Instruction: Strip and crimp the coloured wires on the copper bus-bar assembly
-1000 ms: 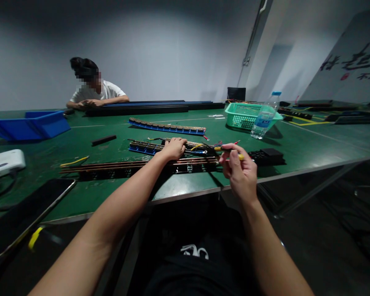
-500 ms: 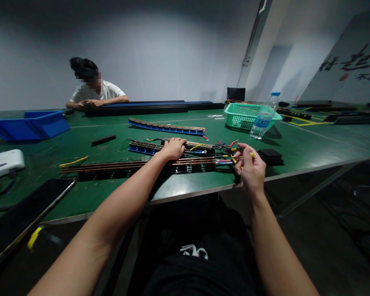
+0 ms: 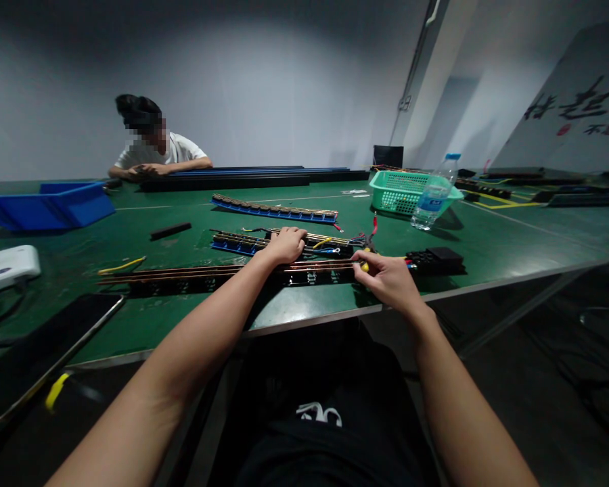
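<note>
My left hand [image 3: 287, 245] lies over the middle strip of metal bars in a black-and-blue holder [image 3: 236, 242], its fingers curled down on the bars. In front of it runs a longer black strip with copper-coloured bars [image 3: 193, 272], passing under my left forearm. At that strip's right end, my right hand [image 3: 390, 279] is closed around a yellow-handled tool [image 3: 366, 260], mostly hidden by the fingers. Coloured wires and a red-sleeved terminal [image 3: 374, 225] stick out just beyond the fingers. A blue wire with a ring terminal [image 3: 336, 250] lies between the hands.
Behind lies another blue-backed strip [image 3: 274, 208]. A green basket [image 3: 411, 193] and a water bottle [image 3: 431, 199] stand at the right rear. Leftward are a blue bin [image 3: 76, 206], a white device [image 3: 10, 267] and a phone [image 3: 55, 345]. A person [image 3: 162, 152] leans on the far edge.
My right hand has moved left and turned inward, bringing the yellow-handled tool to the end of the front strip. The red-sleeved terminal now points up. My left hand stays put.
</note>
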Demonstrator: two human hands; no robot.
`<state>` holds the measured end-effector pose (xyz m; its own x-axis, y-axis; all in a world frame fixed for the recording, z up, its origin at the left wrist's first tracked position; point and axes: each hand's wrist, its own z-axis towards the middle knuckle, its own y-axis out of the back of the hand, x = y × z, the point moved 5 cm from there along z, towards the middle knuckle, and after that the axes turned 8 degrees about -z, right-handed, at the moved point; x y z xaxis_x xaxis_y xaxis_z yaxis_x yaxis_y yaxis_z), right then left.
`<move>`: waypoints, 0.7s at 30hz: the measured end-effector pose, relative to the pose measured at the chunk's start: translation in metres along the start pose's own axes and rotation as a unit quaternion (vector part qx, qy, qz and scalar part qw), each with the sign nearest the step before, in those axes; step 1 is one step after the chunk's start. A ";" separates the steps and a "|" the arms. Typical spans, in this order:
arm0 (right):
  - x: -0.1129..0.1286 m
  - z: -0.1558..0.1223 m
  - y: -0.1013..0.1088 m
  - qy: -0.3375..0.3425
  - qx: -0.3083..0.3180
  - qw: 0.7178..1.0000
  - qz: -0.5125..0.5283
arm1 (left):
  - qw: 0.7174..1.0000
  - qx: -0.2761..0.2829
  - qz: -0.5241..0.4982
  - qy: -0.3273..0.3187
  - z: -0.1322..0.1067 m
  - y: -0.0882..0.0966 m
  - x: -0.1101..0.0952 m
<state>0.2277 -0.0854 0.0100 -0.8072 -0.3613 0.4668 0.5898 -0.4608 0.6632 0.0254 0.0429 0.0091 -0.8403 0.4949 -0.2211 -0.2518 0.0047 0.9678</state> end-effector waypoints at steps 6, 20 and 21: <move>-0.023 -0.006 0.011 -0.139 -0.185 0.930 0.286 | 1.000 -0.001 0.002 0.003 -0.001 0.001 0.000; 0.008 -0.079 0.040 -0.166 -0.281 0.844 0.426 | 1.000 0.004 -0.007 0.005 -0.002 0.002 -0.002; 0.010 -0.087 0.041 -0.172 -0.275 0.842 0.431 | 1.000 0.005 -0.007 0.005 -0.002 0.002 -0.002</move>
<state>0.2459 -0.1782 -0.0090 0.0237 -0.5408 0.8408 0.8054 -0.4879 -0.3365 0.0259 0.0405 0.0111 -0.8417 0.4859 -0.2355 -0.2589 0.0195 0.9657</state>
